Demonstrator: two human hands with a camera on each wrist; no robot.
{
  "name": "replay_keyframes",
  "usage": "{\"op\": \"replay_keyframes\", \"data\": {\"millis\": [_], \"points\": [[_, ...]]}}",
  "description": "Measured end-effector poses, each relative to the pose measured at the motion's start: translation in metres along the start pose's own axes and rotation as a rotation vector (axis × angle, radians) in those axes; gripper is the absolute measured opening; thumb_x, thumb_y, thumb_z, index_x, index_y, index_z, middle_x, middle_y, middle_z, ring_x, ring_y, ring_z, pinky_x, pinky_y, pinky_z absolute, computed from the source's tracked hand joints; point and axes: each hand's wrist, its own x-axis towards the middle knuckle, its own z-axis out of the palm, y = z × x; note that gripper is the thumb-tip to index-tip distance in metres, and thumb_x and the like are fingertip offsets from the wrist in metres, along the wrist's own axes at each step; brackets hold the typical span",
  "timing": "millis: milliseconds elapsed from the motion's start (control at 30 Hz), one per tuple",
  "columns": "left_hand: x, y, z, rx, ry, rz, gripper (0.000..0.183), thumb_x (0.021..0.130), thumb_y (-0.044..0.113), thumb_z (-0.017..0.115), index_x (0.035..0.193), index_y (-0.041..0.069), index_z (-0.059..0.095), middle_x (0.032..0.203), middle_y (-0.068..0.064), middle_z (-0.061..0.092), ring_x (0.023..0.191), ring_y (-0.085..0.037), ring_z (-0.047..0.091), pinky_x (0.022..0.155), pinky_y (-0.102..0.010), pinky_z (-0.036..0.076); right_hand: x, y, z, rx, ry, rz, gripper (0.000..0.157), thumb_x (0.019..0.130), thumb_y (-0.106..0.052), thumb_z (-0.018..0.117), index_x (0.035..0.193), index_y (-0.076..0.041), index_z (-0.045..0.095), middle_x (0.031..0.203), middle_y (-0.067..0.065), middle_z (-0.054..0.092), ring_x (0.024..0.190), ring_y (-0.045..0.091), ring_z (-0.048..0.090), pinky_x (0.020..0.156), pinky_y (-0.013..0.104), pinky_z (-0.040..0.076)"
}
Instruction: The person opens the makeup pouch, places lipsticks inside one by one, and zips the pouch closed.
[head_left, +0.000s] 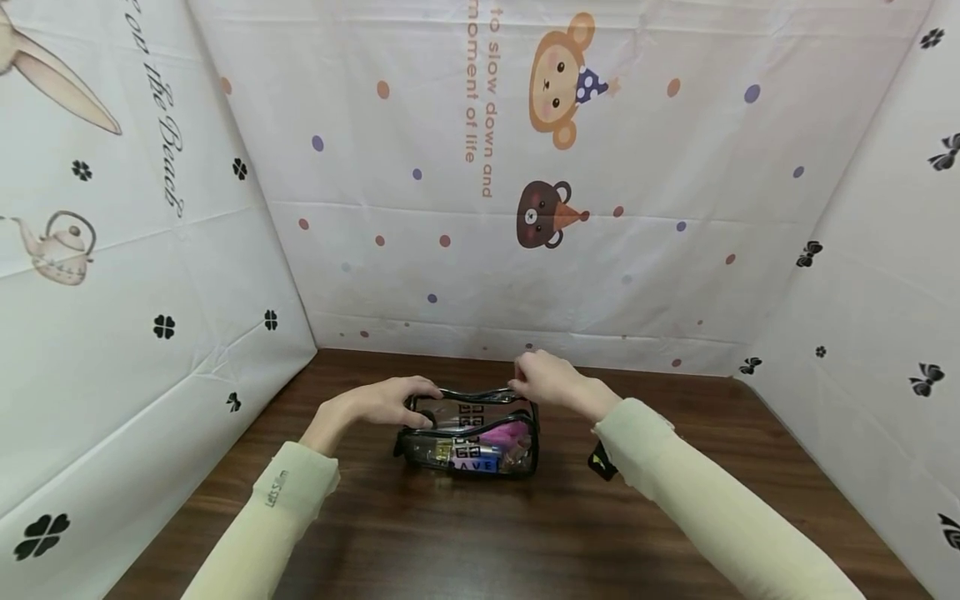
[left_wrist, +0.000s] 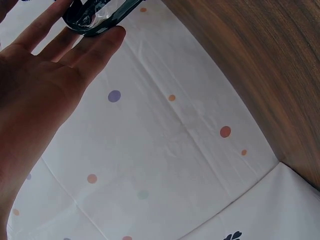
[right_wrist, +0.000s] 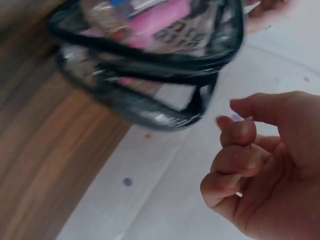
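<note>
A clear pouch with black trim and black lettering [head_left: 459,467] stands on the wooden table, its top edges parted. Pink, blue and yellowish items show through its wall; the pink one [right_wrist: 162,17] is plain in the right wrist view. My left hand [head_left: 390,402] holds the pouch's left end, thumb at the near rim and fingers at the far rim. In the left wrist view its fingers reach along the black edge [left_wrist: 97,30]. My right hand [head_left: 551,382] is by the far right corner. Its fingers curl loosely beside the pouch in the right wrist view, with nothing visible between them.
The dark wooden table [head_left: 420,542] runs under both forearms. White printed sheeting [head_left: 645,283] stands behind it and along both sides. Close to the right cuff is a small black object with a yellow-green mark [head_left: 602,461].
</note>
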Motion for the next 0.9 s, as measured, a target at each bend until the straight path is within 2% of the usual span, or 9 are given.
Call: {"op": "replay_keyframes", "data": {"millis": [167,300,467,567,733,800,900], "points": [[0.000,0.001,-0.001,0.013,-0.001,-0.001,0.052,0.093,0.036,0.063,0.138,0.014,0.052,0.148,-0.010,0.043,0.137,-0.034,0.040,0.108,-0.054,0.037,-0.013,0.025,0.013,0.022,0.015,0.060,0.013,0.095,-0.015,0.055,0.088,-0.007,0.061,0.069,0.001,0.057,0.055,0.011,0.047,0.050,0.025,0.036],[0.000,0.002,0.000,0.004,-0.004,-0.012,0.051,0.093,0.035,0.063,0.138,0.014,0.052,0.148,-0.009,0.042,0.137,-0.033,0.040,0.108,-0.053,0.037,-0.022,0.042,0.026,0.119,-0.031,0.070,0.016,0.093,-0.010,0.055,0.086,-0.003,0.066,0.066,0.000,0.056,0.054,0.010,0.045,0.052,0.024,0.038],[0.001,0.003,0.000,0.000,-0.005,0.000,0.052,0.094,0.033,0.062,0.139,0.010,0.051,0.148,-0.012,0.042,0.137,-0.035,0.040,0.107,-0.054,0.037,-0.030,0.056,0.040,0.355,-0.150,0.053,0.023,0.095,-0.007,0.052,0.083,0.000,0.070,0.057,-0.002,0.051,0.049,0.007,0.042,0.049,0.022,0.037],[0.000,0.003,-0.001,-0.004,0.001,0.005,0.051,0.094,0.033,0.062,0.138,0.009,0.052,0.148,-0.013,0.043,0.136,-0.035,0.041,0.108,-0.055,0.037,-0.034,0.060,0.045,0.521,-0.214,0.063,0.025,0.096,-0.006,0.047,0.089,0.003,0.070,0.054,-0.003,0.048,0.044,0.005,0.038,0.044,0.021,0.033],[0.001,0.003,-0.001,-0.005,0.011,0.001,0.049,0.093,0.033,0.062,0.137,0.011,0.053,0.147,-0.012,0.043,0.137,-0.035,0.041,0.108,-0.054,0.037,-0.039,0.062,0.052,0.802,-0.284,0.157,0.025,0.095,-0.007,0.047,0.097,0.009,0.065,0.053,-0.004,0.043,0.040,0.004,0.030,0.043,0.021,0.027],[0.001,0.002,0.000,-0.004,0.012,-0.002,0.049,0.093,0.033,0.063,0.137,0.012,0.053,0.147,-0.012,0.043,0.137,-0.035,0.041,0.108,-0.055,0.037,-0.041,0.062,0.056,0.884,-0.286,0.206,0.025,0.096,-0.007,0.047,0.101,0.011,0.063,0.054,-0.003,0.042,0.041,0.005,0.029,0.043,0.021,0.027],[0.002,0.002,0.000,-0.005,0.012,-0.006,0.049,0.093,0.033,0.063,0.137,0.012,0.053,0.147,-0.012,0.043,0.137,-0.035,0.040,0.108,-0.055,0.037,-0.043,0.062,0.063,0.982,-0.277,0.254,0.022,0.097,-0.009,0.047,0.098,0.007,0.062,0.056,-0.003,0.040,0.043,0.005,0.028,0.045,0.021,0.027]]}}
